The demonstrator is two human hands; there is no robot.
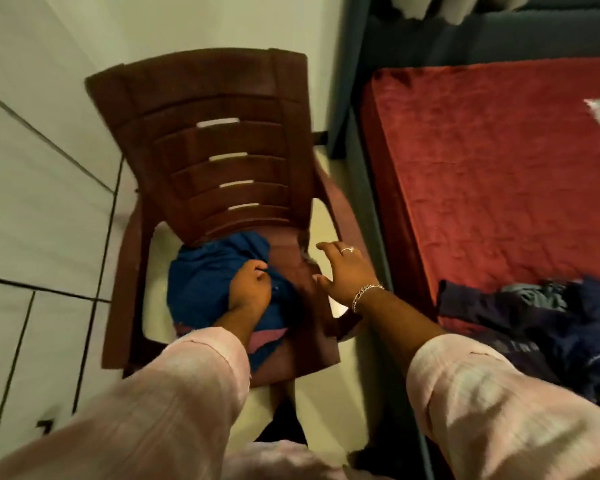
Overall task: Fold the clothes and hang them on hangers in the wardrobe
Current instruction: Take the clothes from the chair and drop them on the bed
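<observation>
Looking down: a person in pale pink sleeves point(174, 403) leans over a chair, both forearms reaching forward.
Bed point(499, 174): fills the right side, covered in a red velvety spread; its dark frame runs just beside the chair's right arm.
Floor and wall point(32, 202): pale tiles with dark grout lines on the left, blurred by motion.
Chair point(215, 140): brown plastic, slatted back with four slots, standing between the tiled wall and the bed.
Dark clothes point(534, 327): a navy heap with a grey piece on top, lying at the near edge of the bed, partly cut off by the right sleeve and the frame edge.
Blue garment point(198, 285): crumpled on the chair seat toward its left side; a pink piece point(267, 339) shows beneath its near edge.
Left hand point(250, 289): fingers curled down into the blue garment, gripping a bunch of it.
Right hand point(343, 271): fingers spread and straight, holding nothing, over the seat's right edge; a ring and a chain bracelet point(364, 296) show.
Hard to make out: the seat's front is hidden behind the left sleeve; a white patch at the bed's far right is cut off.
</observation>
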